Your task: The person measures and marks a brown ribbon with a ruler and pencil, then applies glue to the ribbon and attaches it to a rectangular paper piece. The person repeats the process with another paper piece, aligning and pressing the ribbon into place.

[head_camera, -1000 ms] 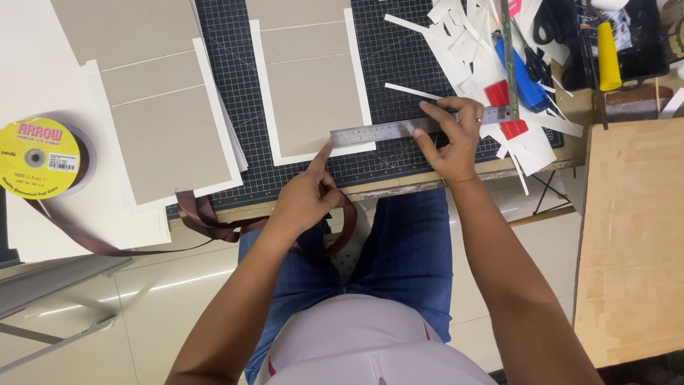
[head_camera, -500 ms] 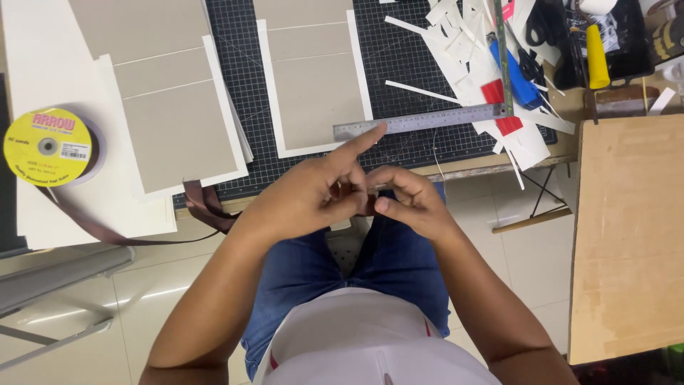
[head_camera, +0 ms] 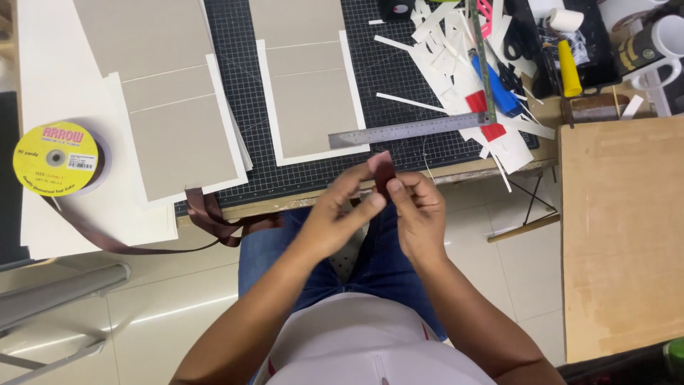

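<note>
My left hand (head_camera: pixel 342 210) and my right hand (head_camera: pixel 420 207) meet over my lap, just in front of the table edge. Both pinch the end of a dark brown ribbon (head_camera: pixel 385 175), which stands up between the fingertips. The ribbon trails left below the table edge to a yellow-faced ribbon spool (head_camera: pixel 57 158) on white paper. A steel ruler (head_camera: pixel 410 130) lies on the black cutting mat (head_camera: pixel 242 121) just beyond my hands, overlapping the lower edge of grey board pieces glued on white paper (head_camera: pixel 310 107).
A second white sheet with grey boards (head_camera: pixel 171 121) lies on the left. White paper offcuts (head_camera: pixel 456 64), a blue knife (head_camera: pixel 495 89), a yellow tool (head_camera: pixel 568 68) and white mugs (head_camera: pixel 659 43) crowd the back right. A wooden board (head_camera: pixel 620 235) stands at the right.
A second ago my hands pressed on the ruler on the mat. They have since pulled back toward my lap and taken hold of the brown ribbon end; the ruler stays on the mat.
</note>
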